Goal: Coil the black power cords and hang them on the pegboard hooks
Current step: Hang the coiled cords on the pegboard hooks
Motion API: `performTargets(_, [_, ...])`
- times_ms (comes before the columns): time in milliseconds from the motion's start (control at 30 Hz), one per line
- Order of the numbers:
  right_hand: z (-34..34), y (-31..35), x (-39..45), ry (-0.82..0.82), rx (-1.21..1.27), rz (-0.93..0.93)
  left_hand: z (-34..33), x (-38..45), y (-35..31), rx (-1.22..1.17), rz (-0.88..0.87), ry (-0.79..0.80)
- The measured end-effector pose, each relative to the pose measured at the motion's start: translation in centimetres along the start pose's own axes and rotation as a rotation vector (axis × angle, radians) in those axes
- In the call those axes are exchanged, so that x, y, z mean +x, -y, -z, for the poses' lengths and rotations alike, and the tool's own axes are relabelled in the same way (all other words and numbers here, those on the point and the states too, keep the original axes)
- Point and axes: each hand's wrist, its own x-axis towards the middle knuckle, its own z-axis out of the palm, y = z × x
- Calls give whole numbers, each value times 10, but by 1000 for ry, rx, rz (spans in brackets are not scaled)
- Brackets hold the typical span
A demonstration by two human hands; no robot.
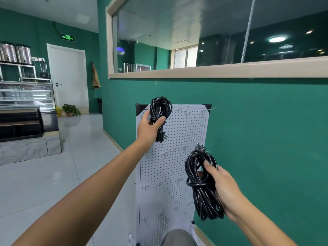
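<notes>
A white pegboard (186,132) leans against the green wall, with metal hooks (187,110) along its top and in lower rows. My left hand (148,129) grips a coiled black power cord (160,110) at its tied middle, held up against the board's top left corner; its plug dangles below. Whether the loop sits on a hook I cannot tell. My right hand (225,189) holds a second coiled black cord (202,183) lower, in front of the board's right edge, plug (200,148) pointing up.
The green wall (266,139) runs behind and to the right, under a window ledge (213,71). A tiled floor (44,174) opens to the left, with a display counter (24,110), a white door (68,75) and a potted plant (71,109) further back.
</notes>
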Motion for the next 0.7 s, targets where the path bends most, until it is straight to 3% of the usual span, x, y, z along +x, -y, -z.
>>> performTargets(700, [2, -3, 2, 17, -17, 18, -1, 18, 9, 85, 19, 40])
